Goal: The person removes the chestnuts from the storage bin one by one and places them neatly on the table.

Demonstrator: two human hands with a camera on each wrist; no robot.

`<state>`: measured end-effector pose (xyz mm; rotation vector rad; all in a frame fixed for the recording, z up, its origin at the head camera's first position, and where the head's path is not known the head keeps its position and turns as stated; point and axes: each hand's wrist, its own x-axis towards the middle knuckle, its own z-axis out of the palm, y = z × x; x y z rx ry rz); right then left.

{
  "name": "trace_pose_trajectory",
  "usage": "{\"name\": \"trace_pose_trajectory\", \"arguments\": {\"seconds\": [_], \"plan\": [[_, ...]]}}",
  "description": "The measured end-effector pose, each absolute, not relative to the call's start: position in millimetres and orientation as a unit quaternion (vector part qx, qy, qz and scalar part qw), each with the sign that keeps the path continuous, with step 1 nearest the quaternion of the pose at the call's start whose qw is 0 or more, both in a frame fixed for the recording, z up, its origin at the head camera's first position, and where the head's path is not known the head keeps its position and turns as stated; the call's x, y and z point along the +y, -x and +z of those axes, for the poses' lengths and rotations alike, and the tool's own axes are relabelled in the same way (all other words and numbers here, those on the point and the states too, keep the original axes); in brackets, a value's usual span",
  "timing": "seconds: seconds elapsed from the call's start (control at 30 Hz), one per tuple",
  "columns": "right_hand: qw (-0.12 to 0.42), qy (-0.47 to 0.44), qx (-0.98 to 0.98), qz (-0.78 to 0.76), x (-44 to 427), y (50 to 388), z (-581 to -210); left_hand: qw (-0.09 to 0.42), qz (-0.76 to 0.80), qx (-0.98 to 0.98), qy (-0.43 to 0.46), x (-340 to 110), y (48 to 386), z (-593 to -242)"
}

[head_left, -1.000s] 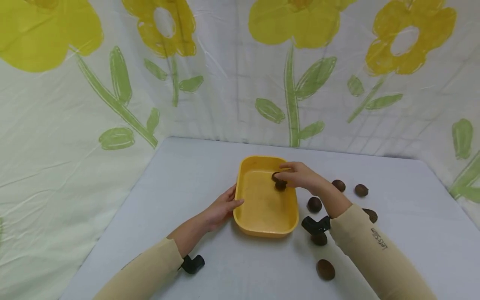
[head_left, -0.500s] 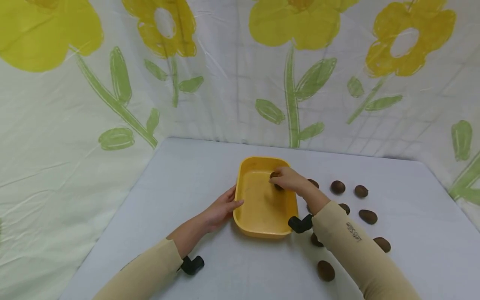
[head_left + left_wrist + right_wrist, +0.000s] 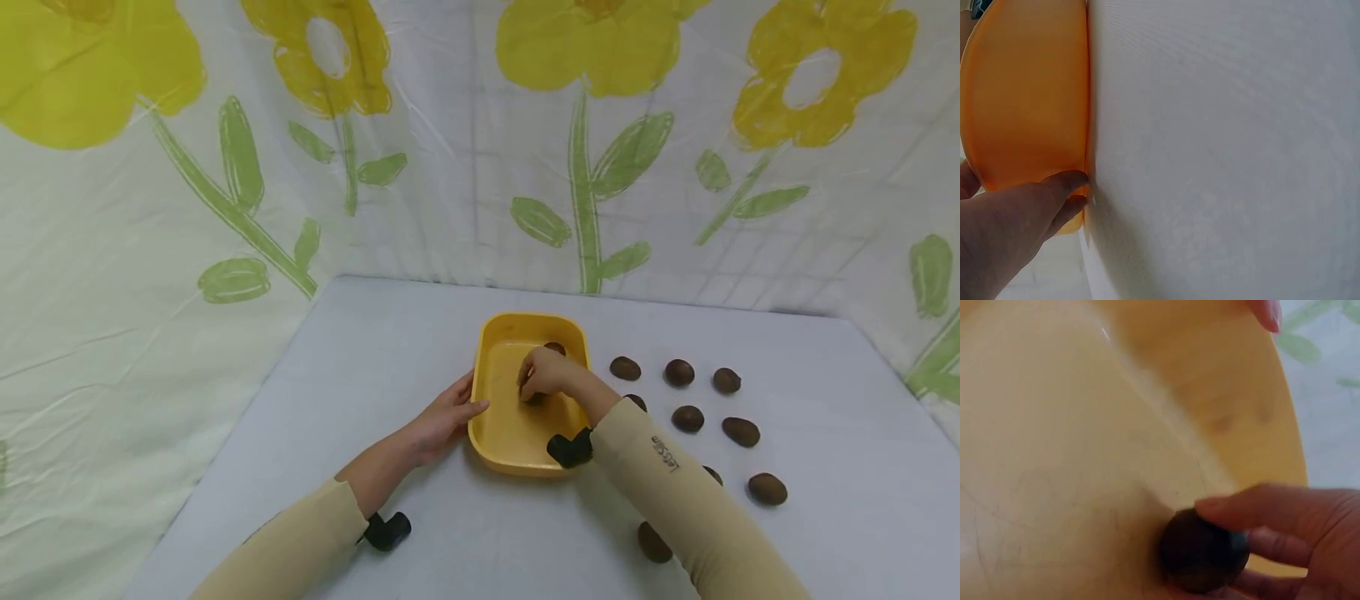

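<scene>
A yellow plastic tub [image 3: 491, 454] stands on the white-covered table. My left hand [image 3: 442, 417] grips its left side, thumb over the rim and fingers along the outer wall; in the left wrist view the fingertips reach the wall's lower edge. Inside the tub, my right hand [image 3: 546, 375] holds a dark brown, roundish fruit [image 3: 1200, 553], like a small avocado, close to the floor. The thumb lies on top of it and the other fingers are partly hidden behind. Another dark brown fruit [image 3: 555, 347] lies near the tub's far right corner.
Several similar fruits lie spread on the table right of the tub, among them a pear-shaped one [image 3: 741, 432] and one near the front [image 3: 654, 542]. My right sleeve [image 3: 675, 492] partly covers some. A flower-printed curtain [image 3: 450, 233] hangs behind the table.
My right hand has moved from the tub's far right side toward its middle, carrying one of the two fruits that lay there. The left hand has kept its place on the rim.
</scene>
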<state>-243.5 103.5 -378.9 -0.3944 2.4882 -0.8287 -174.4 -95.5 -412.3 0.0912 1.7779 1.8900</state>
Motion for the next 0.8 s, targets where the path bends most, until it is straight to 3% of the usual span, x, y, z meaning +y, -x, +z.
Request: {"name": "trace_pose_trajectory", "arguments": {"seconds": [0.37,0.8], "plan": [[0.282,0.113,0.842,-0.446,103.5,245.1,-371.2,0.272,0.703,0.655,-0.047,-96.7,175.5,-412.8],[0.276,0.124,0.788,-0.537,107.8,240.2,-348.5,0.271,0.697,0.663,-0.033,-95.1,176.2,-413.0]]}}
